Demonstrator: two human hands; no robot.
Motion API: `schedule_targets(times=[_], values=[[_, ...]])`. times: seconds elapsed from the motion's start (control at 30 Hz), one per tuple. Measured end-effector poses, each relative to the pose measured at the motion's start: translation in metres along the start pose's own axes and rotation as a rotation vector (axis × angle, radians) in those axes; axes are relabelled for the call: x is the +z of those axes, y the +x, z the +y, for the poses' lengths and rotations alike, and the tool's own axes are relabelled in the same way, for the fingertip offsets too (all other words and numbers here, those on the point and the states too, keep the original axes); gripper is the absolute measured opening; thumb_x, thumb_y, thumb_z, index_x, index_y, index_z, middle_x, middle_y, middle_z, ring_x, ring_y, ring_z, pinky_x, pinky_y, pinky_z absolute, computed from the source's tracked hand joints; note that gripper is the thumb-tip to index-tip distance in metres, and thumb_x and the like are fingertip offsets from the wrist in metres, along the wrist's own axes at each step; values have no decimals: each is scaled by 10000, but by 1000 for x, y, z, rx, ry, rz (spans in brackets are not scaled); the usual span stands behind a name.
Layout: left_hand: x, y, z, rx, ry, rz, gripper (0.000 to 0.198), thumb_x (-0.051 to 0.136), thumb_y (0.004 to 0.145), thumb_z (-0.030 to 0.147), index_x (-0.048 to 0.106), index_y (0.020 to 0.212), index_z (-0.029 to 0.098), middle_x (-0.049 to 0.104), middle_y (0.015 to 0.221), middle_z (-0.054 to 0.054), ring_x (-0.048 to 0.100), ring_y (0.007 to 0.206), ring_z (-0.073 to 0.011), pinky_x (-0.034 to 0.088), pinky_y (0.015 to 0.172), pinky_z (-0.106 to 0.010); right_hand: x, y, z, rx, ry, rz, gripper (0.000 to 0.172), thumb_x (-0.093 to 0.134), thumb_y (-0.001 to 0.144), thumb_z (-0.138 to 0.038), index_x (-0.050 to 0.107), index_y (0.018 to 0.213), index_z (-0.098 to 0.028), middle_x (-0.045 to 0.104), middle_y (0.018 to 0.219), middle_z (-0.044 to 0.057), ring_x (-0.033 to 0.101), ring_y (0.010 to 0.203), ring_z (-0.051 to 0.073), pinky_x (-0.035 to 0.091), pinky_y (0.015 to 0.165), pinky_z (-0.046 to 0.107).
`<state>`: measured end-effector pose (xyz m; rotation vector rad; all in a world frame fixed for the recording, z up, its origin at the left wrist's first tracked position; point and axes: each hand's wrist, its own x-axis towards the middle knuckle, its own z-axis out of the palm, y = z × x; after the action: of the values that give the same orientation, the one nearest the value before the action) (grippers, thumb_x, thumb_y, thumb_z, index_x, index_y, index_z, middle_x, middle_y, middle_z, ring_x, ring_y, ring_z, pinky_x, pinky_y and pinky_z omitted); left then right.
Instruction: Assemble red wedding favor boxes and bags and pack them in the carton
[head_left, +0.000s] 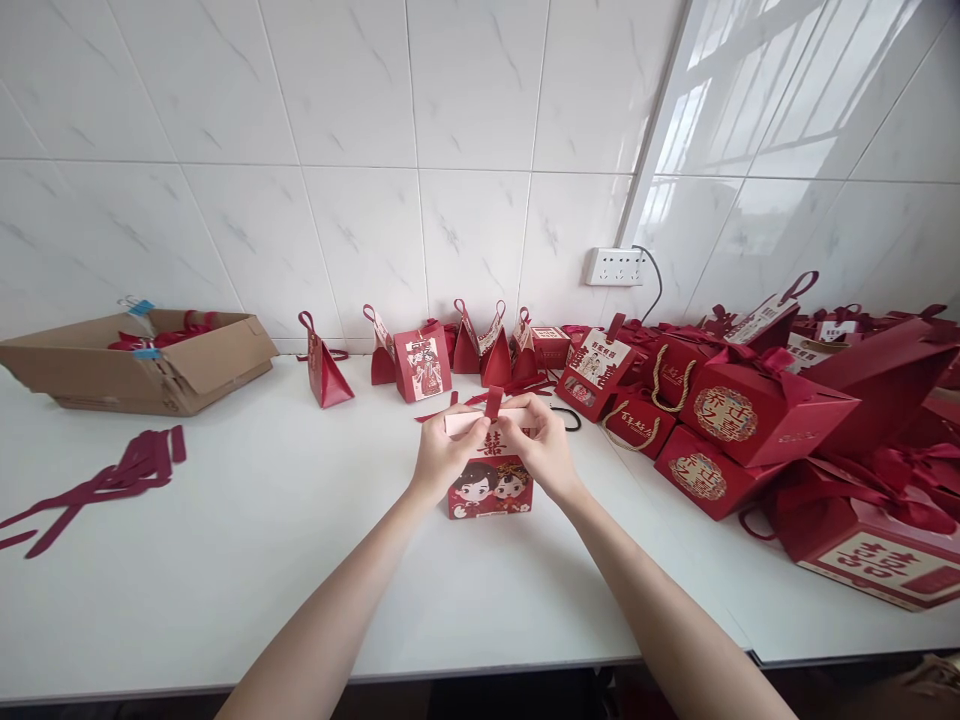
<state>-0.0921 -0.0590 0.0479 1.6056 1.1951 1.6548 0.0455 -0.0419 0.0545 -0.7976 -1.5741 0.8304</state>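
In the middle of the table stands a red gift box [491, 492] printed with two cartoon figures and a red character above them. Its pale top edge is pinched between the fingers of my left hand [452, 445] on one side and my right hand [538, 440] on the other. A short dark red ribbon loop [493, 402] sticks up at the top, between my two hands. Both thumbs press on the near face just below the edge. My other fingers are partly hidden behind the box top.
A cardboard box [187, 375] holding red ribbons stands at the left back. Loose ribbon strips [124, 475] lie before it. Small tent-shaped boxes [326, 370] line the wall. Red gift boxes [757, 410] pile up at right. A power strip [616, 267] hangs on the wall.
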Motion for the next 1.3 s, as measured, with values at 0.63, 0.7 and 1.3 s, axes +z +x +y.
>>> schedule_targets(times=[0.63,0.7,1.3], values=[[-1,0,6,34,46,9,194,624,726,328,631,662,145,567,555,6,493,505,-100,406,485,-200,0,0,2,2,21,-10,158,556,773,-351,556,775,-193,612,696,-2,531,586,131,436,548,245],[-1,0,5,24,46,6,197,622,727,330,631,665,144,567,554,7,492,502,-99,406,486,-201,0,1,3,-2,27,-13,166,557,781,-359,551,771,-193,608,689,-5,526,583,128,432,552,243],[-1,-1,6,12,19,-5,172,628,710,314,652,684,146,619,597,-11,543,535,-118,435,500,-209,-1,1,4,-151,-130,22,190,589,795,-386,603,869,-212,645,868,38,604,793,184,488,726,320]])
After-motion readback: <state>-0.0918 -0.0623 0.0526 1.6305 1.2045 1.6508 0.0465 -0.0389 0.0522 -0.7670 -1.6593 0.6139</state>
